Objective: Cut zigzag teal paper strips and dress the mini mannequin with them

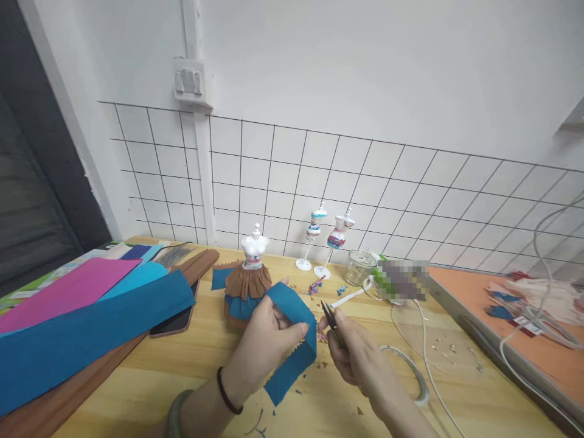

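Note:
My left hand (269,340) pinches a blue fabric strip (294,365) that folds over at the right and hangs down, its edge cut in small notches. To the right of the strip, my right hand (353,350) grips small dark scissors (331,319), tips pointing up and left, apart from the fabric. Just behind my left hand stands a small white dress form (254,246) wearing a pleated brown layer (249,280) over a blue one (241,306). Small fabric scraps (325,365) lie on the table beneath my hands.
Felt sheets in blue (100,325), pink (73,289) and brown cover the left, partly over a phone (176,322). Two mini mannequins (313,234) and a glass jar (360,267) stand behind. At right are a tape roll (410,371), a cable (424,340) and an orange board (483,316).

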Available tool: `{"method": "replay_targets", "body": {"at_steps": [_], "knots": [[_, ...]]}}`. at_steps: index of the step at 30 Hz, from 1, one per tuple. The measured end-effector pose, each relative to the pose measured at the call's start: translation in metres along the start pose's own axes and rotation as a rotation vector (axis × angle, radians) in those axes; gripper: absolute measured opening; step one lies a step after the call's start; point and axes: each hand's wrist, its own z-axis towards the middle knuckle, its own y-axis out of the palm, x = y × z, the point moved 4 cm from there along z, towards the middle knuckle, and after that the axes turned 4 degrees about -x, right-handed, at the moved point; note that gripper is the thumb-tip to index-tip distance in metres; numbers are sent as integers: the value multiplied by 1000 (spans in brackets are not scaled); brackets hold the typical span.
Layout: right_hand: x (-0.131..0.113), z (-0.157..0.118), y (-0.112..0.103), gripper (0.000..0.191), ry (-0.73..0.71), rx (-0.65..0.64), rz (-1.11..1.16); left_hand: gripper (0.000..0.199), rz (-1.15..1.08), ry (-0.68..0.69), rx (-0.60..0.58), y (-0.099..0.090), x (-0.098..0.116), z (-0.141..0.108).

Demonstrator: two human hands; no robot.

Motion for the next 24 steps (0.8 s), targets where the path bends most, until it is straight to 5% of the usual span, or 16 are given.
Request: {"method": "replay_targets", "body": {"at_steps": [4,11,19,24], "knots": [[0,-1,0,49,-6,-39,-22,44,12,-53,-61,0,2,-2],[-5,-2,9,31,-68,-75,-218,19,165,-43,-69,-7,0,1],[-2,-3,12,39,-10,-173,-120,44,139,-79,-47,-8,4,-1],[1,-4,8,45,79,-176,-94,43,182,-116,-89,-7,6,-2]]}}
